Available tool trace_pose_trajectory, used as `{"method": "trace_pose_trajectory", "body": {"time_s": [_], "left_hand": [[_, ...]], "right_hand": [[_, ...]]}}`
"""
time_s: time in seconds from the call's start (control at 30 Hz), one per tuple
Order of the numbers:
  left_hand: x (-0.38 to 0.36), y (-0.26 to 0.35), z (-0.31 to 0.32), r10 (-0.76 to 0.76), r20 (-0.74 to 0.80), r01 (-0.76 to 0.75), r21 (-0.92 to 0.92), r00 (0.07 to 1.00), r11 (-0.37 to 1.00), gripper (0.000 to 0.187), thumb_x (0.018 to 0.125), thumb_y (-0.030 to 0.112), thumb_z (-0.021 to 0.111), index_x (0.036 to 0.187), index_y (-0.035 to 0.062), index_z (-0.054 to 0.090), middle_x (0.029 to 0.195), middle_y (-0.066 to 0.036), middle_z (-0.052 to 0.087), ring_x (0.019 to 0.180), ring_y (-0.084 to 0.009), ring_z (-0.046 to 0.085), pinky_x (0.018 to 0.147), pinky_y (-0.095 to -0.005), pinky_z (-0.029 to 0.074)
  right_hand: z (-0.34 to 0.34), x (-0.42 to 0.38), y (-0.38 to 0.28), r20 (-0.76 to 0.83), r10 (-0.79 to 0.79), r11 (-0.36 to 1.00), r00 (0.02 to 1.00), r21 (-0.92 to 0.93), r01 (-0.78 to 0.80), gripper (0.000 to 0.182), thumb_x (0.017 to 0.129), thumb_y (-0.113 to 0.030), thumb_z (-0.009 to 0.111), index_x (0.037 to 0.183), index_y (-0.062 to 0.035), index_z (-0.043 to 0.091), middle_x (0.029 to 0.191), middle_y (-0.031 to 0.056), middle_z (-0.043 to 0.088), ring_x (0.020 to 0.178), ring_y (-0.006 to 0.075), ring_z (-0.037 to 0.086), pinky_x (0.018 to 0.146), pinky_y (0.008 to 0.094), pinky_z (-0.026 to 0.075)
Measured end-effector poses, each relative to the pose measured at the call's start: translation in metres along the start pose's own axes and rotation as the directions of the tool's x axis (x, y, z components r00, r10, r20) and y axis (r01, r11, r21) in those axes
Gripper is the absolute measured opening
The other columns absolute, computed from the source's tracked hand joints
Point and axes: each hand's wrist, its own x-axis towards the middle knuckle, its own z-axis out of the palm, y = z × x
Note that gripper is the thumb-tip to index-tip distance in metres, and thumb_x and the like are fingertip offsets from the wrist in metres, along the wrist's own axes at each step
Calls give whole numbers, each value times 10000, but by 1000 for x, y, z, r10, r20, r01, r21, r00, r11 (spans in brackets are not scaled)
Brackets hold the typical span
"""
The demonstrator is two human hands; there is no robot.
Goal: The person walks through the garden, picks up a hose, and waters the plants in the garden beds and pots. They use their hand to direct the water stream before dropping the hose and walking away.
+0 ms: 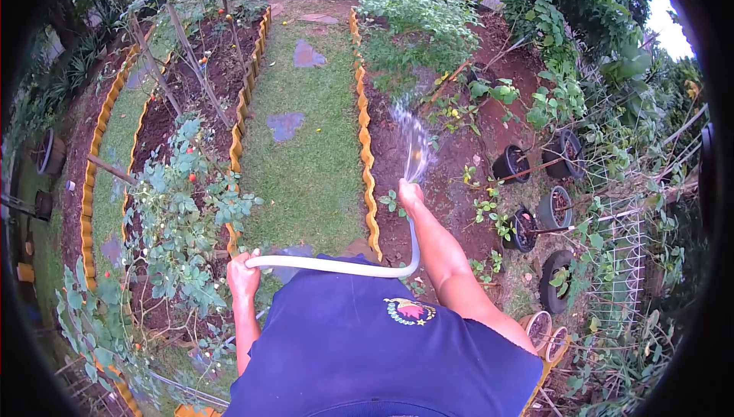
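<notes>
Both the left hand (242,278) at the wearer's ten o'clock and the right hand (411,194) at one had fingers closed round the hose (336,266) between them, apparently mid-watering the soil (451,210), which called for steady aim.

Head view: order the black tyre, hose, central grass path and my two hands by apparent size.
1. Central grass path
2. Hose
3. Black tyre
4. Left hand and right hand: too alike to rank

Pale cream along the hose (336,266), lower centre. Navy on the shirt (344,356), bottom centre, with a red, green and gold emblem (410,311). Orange-yellow on the edging (362,103) mid-frame, green on the grass (306,188), red on the fruit (192,177) at left.
</notes>
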Motion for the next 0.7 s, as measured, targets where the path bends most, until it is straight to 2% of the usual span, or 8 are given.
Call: {"method": "trace_pose_trajectory", "body": {"time_s": [0.1, 0.17, 0.23, 0.33, 0.43, 0.6, 0.7], "left_hand": [[1, -7, 2, 15, 7, -16, 23, 1000, 1000, 515, 873, 397, 642, 585, -14, 528, 573, -242, 504, 582, -450, 511, 530, -488, 369], [6, -5, 7, 22, 0, -22, 21, 1000, 1000, 516, 875, 396, 640, 585, -16, 530, 575, -243, 506, 580, -450, 512, 533, -489, 368], [4, 2, 6, 12, 3, -12, 14, 1000, 1000, 519, 877, 395, 639, 581, -16, 525, 575, -244, 508, 578, -450, 513, 535, -490, 368], [5, 10, 5, 10, 34, -12, 47, 999, 999, 513, 880, 402, 633, 593, -13, 535, 592, -249, 524, 585, -445, 524, 540, -488, 371], [7, 20, 10, -9, 64, 5, 61, 998, 998, 494, 880, 400, 631, 613, -10, 557, 608, -248, 543, 597, -444, 536, 547, -488, 377], [3, 31, 23, 33, 100, -42, 90, 994, 995, 470, 878, 376, 631, 624, -14, 569, 614, -253, 548, 612, -453, 543, 554, -489, 386], [-1, 37, 33, 53, 118, -63, 88, 992, 994, 469, 870, 367, 635, 623, -26, 564, 622, -266, 543, 619, -461, 541, 553, -492, 387]], "right_hand": [[8, -11, -10, -78, -121, 991, 990, -66, 116, 574, 841, -455, 446, 986, 52, 670, 1022, 263, 656, 1030, 365, 630, 873, 453, 457], [-2, -13, -28, -118, -232, 971, 965, 24, 236, 529, 821, -443, 456, 955, 19, 676, 1019, 256, 650, 1032, 391, 614, 889, 467, 449], [-21, -30, -52, -120, -258, 961, 959, 71, 267, 505, 819, -438, 455, 947, -5, 682, 1022, 257, 647, 1035, 394, 610, 897, 469, 448], [-32, -27, -55, -80, -298, 954, 951, 11, 300, 493, 817, -433, 456, 965, -21, 683, 1028, 258, 644, 1033, 397, 609, 900, 475, 447], [-36, -12, -43, -111, -234, 969, 966, 49, 240, 494, 823, -443, 464, 1000, -37, 685, 1054, 247, 644, 1050, 400, 603, 916, 476, 445], [-52, -15, -9, 34, -99, 993, 995, -66, 101, 605, 855, -492, 458, 1084, 36, 644, 1170, 263, 606, 1148, 380, 566, 960, 450, 441], [-33, 7, 41, 80, -79, 994, 994, -71, 85, 597, 865, -496, 460, 1115, 16, 641, 1181, 257, 605, 1155, 368, 566, 966, 446, 432]]}}
